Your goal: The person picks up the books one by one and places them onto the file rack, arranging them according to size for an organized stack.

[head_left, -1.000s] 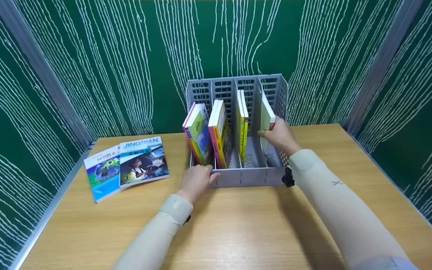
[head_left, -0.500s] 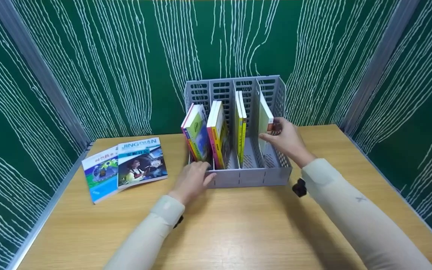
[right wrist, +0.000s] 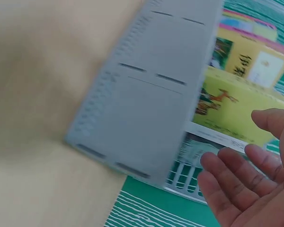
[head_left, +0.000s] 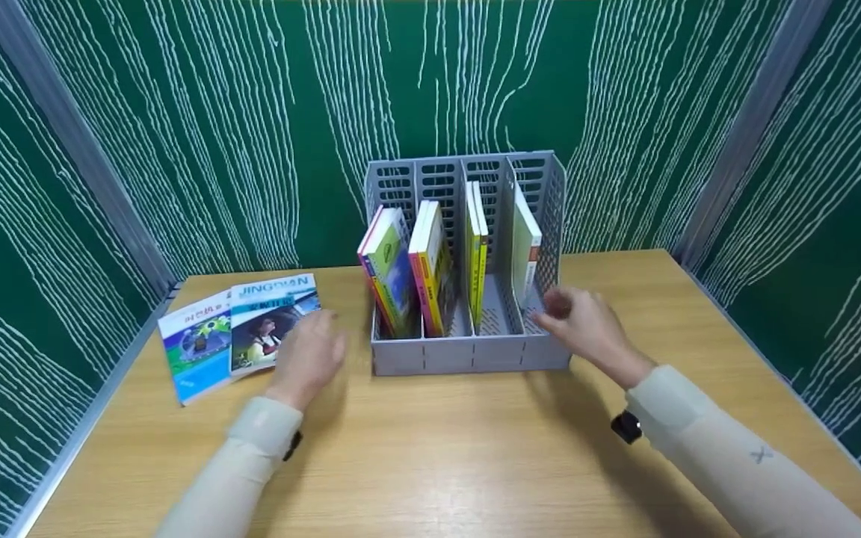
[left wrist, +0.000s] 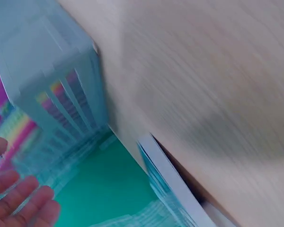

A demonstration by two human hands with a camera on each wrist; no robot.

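Note:
A grey file rack with several slots holds books upright. A pale book leans in its rightmost slot. Beside that slot's front corner is my right hand, its fingers loosely bent and holding nothing, as the right wrist view also shows. My left hand hovers at the right part of a magazine titled JINGDIAN, hiding some of its cover. Spread, bare fingers appear in the left wrist view, apart from the magazine's edge. Under the magazine lies a blue-green book.
Yellow books, pink-and-yellow books and a green-covered book stand in the other slots. The wooden table meets green walls with white streaks behind and at both sides.
My right hand has let go of the pale book and drawn down and right. The left hand has left the rack's front edge and moved left to the JINGDIAN magazine.

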